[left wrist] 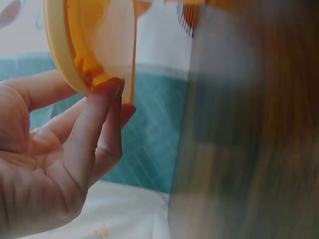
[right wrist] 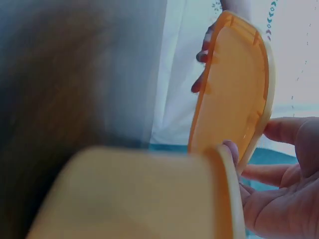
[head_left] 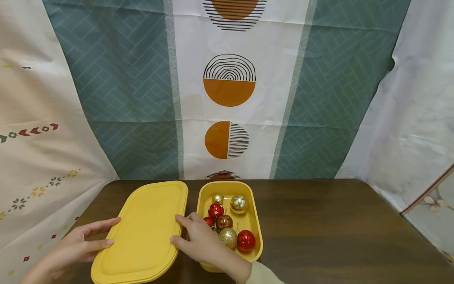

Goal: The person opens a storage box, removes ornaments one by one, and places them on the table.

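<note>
A yellow plastic lid [head_left: 142, 232] is held between both hands, raised over the left part of the table. My left hand [head_left: 79, 240] grips its left edge, and the left wrist view shows fingertips on the underside of the lid [left wrist: 57, 45]. On the opposite edge, my right hand [head_left: 203, 240] pinches the rim. Just right of the lid stands an uncovered yellow box [head_left: 254, 221], partly behind my right hand and forearm. Inside lie several Christmas baubles, among them a shiny gold one [head_left: 239, 204], a red one [head_left: 246, 240], a brown one [head_left: 224, 223] and a glittery gold one [head_left: 227, 238].
The dark brown wooden table [head_left: 319, 228] extends to the right of the box. Behind it hangs a green and white patterned cloth [head_left: 134, 98]. Pale cloths drape the left side [head_left: 42, 157] and the right side [head_left: 418, 118].
</note>
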Action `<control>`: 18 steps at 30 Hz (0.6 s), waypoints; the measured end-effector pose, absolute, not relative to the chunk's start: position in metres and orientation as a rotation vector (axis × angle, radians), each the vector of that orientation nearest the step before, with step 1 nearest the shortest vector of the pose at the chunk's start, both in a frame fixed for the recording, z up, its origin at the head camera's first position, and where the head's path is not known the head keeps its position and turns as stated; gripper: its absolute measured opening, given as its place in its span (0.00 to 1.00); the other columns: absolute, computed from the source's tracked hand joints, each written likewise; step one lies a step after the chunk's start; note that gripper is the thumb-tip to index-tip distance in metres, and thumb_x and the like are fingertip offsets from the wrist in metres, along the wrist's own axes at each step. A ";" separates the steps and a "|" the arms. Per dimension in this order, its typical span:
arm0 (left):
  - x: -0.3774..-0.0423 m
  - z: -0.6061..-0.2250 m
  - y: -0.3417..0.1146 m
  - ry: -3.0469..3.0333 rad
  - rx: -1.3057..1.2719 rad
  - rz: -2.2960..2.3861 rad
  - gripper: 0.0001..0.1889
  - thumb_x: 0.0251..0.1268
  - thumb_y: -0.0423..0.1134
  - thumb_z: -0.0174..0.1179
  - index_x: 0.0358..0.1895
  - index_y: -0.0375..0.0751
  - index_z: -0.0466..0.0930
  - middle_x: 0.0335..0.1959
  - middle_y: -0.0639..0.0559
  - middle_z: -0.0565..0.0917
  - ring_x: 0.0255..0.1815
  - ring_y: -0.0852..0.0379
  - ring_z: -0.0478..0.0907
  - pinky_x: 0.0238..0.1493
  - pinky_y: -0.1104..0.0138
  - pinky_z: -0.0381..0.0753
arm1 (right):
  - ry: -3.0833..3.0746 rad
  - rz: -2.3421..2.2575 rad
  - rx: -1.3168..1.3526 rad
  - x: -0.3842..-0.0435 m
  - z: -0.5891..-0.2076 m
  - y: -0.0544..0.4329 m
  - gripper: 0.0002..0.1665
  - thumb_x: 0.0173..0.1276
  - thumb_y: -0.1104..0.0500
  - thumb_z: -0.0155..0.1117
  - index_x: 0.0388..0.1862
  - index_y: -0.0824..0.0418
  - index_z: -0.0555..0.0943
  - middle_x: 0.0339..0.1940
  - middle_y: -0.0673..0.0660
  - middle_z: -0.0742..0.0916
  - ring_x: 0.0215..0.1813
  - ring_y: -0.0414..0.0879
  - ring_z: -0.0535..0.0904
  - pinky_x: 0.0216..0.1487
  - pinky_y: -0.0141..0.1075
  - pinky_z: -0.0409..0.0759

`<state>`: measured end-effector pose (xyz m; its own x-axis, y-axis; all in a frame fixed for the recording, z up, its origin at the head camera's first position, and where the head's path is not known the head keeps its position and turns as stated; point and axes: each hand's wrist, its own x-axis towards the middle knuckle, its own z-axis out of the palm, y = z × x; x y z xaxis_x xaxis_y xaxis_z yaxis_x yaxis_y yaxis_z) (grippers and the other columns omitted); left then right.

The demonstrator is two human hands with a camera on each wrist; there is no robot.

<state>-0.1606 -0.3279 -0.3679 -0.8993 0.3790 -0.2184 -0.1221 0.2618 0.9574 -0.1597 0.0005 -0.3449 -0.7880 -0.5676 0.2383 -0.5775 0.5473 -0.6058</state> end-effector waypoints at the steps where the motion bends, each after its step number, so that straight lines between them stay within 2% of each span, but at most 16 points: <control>1: -0.161 -0.369 -0.331 2.119 0.244 1.675 0.20 0.66 0.36 0.52 0.55 0.68 0.69 0.48 0.79 0.68 0.47 0.62 0.77 0.42 0.55 0.80 | -2.752 1.105 1.021 -0.158 -0.346 -0.003 0.32 0.64 0.49 0.57 0.63 0.65 0.69 0.40 0.53 0.75 0.27 0.32 0.64 0.31 0.21 0.67; 7: -0.167 -0.379 -0.347 1.990 0.272 1.691 0.20 0.68 0.34 0.48 0.52 0.69 0.71 0.49 0.75 0.70 0.47 0.64 0.77 0.44 0.53 0.79 | -2.834 1.037 0.989 -0.153 -0.355 -0.021 0.34 0.65 0.47 0.55 0.64 0.65 0.67 0.44 0.54 0.75 0.35 0.32 0.71 0.36 0.22 0.71; 9: -0.168 -0.382 -0.351 1.976 0.270 1.685 0.20 0.68 0.33 0.48 0.51 0.69 0.72 0.52 0.67 0.72 0.47 0.62 0.77 0.43 0.52 0.79 | -2.880 0.970 0.974 -0.151 -0.357 -0.026 0.34 0.65 0.45 0.54 0.64 0.64 0.67 0.45 0.54 0.75 0.38 0.33 0.72 0.37 0.22 0.72; 11: -0.168 -0.384 -0.354 1.983 0.257 1.668 0.20 0.67 0.33 0.49 0.50 0.69 0.73 0.56 0.55 0.73 0.46 0.58 0.78 0.43 0.52 0.79 | -2.922 0.921 0.960 -0.148 -0.360 -0.031 0.33 0.66 0.45 0.54 0.64 0.63 0.68 0.45 0.54 0.76 0.36 0.33 0.72 0.34 0.23 0.73; 14: -0.169 -0.387 -0.358 2.028 0.225 1.627 0.19 0.65 0.33 0.52 0.51 0.66 0.73 0.59 0.36 0.68 0.46 0.53 0.78 0.42 0.51 0.79 | -2.981 0.842 0.925 -0.145 -0.364 -0.040 0.32 0.66 0.43 0.52 0.64 0.60 0.68 0.46 0.55 0.76 0.35 0.36 0.74 0.31 0.26 0.74; 16: -0.169 -0.388 -0.359 2.047 0.210 1.608 0.19 0.64 0.33 0.53 0.52 0.65 0.73 0.59 0.31 0.66 0.45 0.51 0.79 0.41 0.50 0.79 | -3.018 0.777 0.884 -0.143 -0.367 -0.046 0.32 0.66 0.42 0.52 0.64 0.58 0.69 0.47 0.55 0.76 0.34 0.40 0.76 0.30 0.29 0.76; 18: -0.170 -0.390 -0.361 2.046 0.215 1.603 0.19 0.64 0.33 0.53 0.53 0.63 0.73 0.59 0.31 0.67 0.45 0.49 0.79 0.41 0.50 0.79 | -3.075 0.710 0.832 -0.142 -0.370 -0.051 0.31 0.66 0.41 0.51 0.64 0.55 0.69 0.49 0.56 0.76 0.35 0.43 0.78 0.30 0.32 0.77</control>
